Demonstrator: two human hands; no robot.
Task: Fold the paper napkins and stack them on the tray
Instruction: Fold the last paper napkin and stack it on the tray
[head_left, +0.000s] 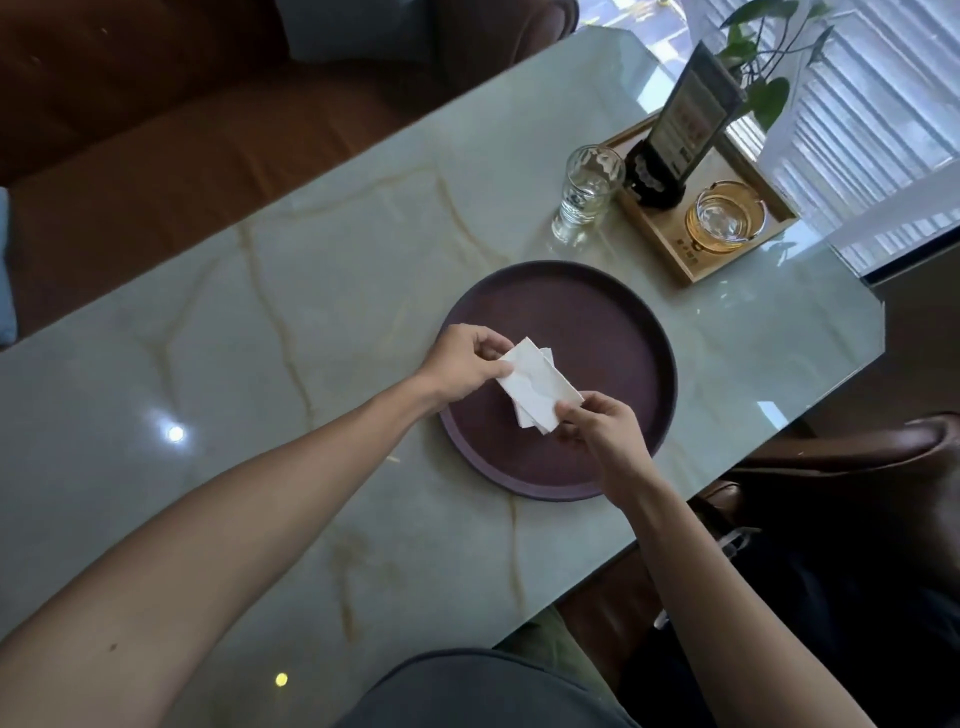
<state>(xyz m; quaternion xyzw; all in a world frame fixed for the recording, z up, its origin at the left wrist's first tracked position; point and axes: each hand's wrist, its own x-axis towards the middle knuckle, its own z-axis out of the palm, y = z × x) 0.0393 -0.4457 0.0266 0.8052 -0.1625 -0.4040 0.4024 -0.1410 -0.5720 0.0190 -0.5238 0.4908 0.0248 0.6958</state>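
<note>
1. Head view looks down on a pale marbled surface (311, 291) with a round, dark purple tray (613, 322) lying on it.
2. Over the tray's middle, both hands hold a folded white napkin (540, 382) by its opposite short ends.
3. The left hand (462, 366) has its grip closed on the napkin's far-left end, thumb on top and fingers curled beneath.
4. The right hand (597, 428) pinches the near-right end between thumb and fingertips, its grip narrow on the paper.
5. Edges of more white paper (527, 420) show under the held napkin; I cannot tell whether these are separate napkins lying on the tray or layers of the same one.
6. Beyond the tray stands a clear drinking glass (587, 192), just beside a wooden box tray (670, 249).
7. That box carries an upright sign stand (685, 119) and an amber glass ashtray (724, 215).
8. A leafy plant (769, 78) sits behind the sign stand.
</note>
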